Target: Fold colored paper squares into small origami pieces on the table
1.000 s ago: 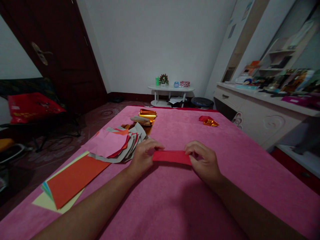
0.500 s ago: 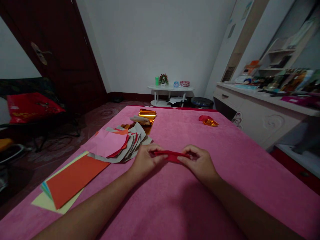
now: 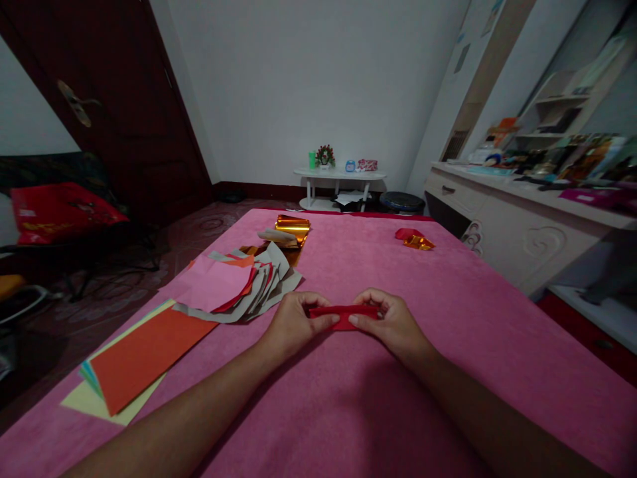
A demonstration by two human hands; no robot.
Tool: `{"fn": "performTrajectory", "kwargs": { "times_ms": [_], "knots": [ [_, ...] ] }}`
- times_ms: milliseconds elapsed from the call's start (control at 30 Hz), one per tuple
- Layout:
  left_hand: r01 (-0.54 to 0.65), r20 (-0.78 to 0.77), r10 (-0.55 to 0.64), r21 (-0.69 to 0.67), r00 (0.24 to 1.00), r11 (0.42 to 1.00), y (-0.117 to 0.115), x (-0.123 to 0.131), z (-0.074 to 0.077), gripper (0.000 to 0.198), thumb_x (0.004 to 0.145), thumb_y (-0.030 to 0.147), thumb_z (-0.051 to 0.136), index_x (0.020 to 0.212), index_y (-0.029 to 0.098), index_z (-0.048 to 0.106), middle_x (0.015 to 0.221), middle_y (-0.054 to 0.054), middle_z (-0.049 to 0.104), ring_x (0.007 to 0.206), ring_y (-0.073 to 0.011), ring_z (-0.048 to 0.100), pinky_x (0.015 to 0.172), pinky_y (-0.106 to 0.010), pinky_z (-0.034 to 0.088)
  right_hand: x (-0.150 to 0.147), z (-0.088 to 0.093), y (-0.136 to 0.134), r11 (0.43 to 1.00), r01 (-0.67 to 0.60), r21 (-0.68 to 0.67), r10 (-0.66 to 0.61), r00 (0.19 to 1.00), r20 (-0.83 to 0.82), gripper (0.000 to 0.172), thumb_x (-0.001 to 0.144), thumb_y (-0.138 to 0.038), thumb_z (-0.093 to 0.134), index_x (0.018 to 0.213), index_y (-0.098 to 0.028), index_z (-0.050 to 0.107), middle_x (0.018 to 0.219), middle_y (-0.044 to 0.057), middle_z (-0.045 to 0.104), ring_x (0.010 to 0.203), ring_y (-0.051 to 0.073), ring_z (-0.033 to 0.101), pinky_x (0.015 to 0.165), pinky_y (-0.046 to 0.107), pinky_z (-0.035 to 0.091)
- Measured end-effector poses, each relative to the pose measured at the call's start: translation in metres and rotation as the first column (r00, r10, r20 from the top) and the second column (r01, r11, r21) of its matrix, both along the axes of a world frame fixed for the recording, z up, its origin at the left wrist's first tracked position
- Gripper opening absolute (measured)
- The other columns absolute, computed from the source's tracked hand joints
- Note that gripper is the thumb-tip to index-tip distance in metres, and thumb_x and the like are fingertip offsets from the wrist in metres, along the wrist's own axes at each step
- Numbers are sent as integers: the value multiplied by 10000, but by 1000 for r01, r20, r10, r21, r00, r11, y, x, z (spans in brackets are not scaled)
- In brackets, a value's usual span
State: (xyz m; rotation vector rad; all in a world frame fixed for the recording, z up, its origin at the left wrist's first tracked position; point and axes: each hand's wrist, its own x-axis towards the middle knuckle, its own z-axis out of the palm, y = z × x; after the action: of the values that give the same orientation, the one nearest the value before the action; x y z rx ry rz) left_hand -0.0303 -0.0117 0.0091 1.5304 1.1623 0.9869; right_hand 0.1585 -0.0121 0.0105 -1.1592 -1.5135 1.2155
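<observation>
Between my two hands is a small folded piece of red paper (image 3: 343, 318), held just above the pink-covered table (image 3: 478, 372). My left hand (image 3: 297, 318) pinches its left end, thumb on the near face and fingers behind. The right end is gripped the same way by my right hand (image 3: 391, 320). The two thumb tips lie close together near the paper's middle. Just left of my left hand lies a pile of cut sheets (image 3: 263, 289) in grey and red, with a pink sheet (image 3: 212, 282) on top.
Orange paper (image 3: 149, 352) tops a coloured stack at the front left. Gold foil (image 3: 293, 229) lies at the far left, and a red and gold crumpled piece (image 3: 415, 240) at the far right. A white dresser (image 3: 517, 226) stands along the right side.
My thumbs have moved closer together along the red paper. Its near face now shows flatter and wider between my hands. The things on the table have stayed put.
</observation>
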Motion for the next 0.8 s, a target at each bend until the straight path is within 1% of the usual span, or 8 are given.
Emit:
{"fn": "performTrajectory", "kwargs": {
  "times_ms": [167,267,333,500,567,700,733,800],
  "knots": [
    [3,137,-11,62,990,998,4,-1,-3,278,640,250,747,866,113,662,775,-39,669,675,-139,591,623,-236,463,1,-2,3,999,42,-16,-43,994,-96,344,596,-288,756,873,-195,576,796,8,664,734,164,630,679,282,498],
    [28,239,-42,62,970,998,6,-1,-6,344,641,242,755,941,114,645,880,-68,689,761,-165,626,709,-275,497,1,-4,3,1000,7,-21,-11,985,-174,324,639,-313,747,895,-193,589,857,31,680,778,177,648,728,303,508],
    [61,256,-70,46,964,997,6,-2,-7,349,661,264,746,961,112,652,919,-83,696,791,-180,637,736,-296,503,2,-5,3,999,-4,-35,-3,979,-205,280,674,-343,731,874,-188,612,836,33,683,761,179,647,727,308,507],
    [83,136,-87,33,987,996,4,-4,-5,315,731,378,685,892,107,689,800,-61,685,700,-162,606,639,-253,466,5,-5,2,999,36,-20,-39,977,-207,254,699,-400,711,804,-170,681,793,35,691,742,188,627,702,305,490],
    [71,63,-77,83,995,994,3,-5,-3,315,775,422,633,787,111,684,724,-36,646,649,-132,561,597,-225,425,6,-4,3,998,60,2,-58,975,-215,254,708,-394,708,823,-168,702,818,39,698,763,192,625,717,305,483],
    [65,2,-66,141,998,988,3,-5,0,470,864,466,494,552,128,591,595,-2,550,574,-98,480,562,-209,381,7,-6,3,998,59,-8,-59,963,-262,264,737,-396,689,887,-181,718,852,40,709,791,207,639,763,330,483],
    [74,10,-77,137,997,988,3,-5,1,465,871,455,487,557,130,599,609,-5,563,584,-101,491,573,-210,390,7,-7,3,999,50,-18,-53,959,-279,261,744,-393,685,897,-184,718,856,39,710,790,209,642,768,335,483],
    [115,46,-121,122,992,986,3,-5,1,349,858,405,531,682,138,673,726,-22,632,666,-123,552,634,-224,430,6,-8,2,998,47,-39,-57,949,-311,244,751,-379,683,894,-184,716,845,36,712,767,206,646,753,336,487]
  ]
}}
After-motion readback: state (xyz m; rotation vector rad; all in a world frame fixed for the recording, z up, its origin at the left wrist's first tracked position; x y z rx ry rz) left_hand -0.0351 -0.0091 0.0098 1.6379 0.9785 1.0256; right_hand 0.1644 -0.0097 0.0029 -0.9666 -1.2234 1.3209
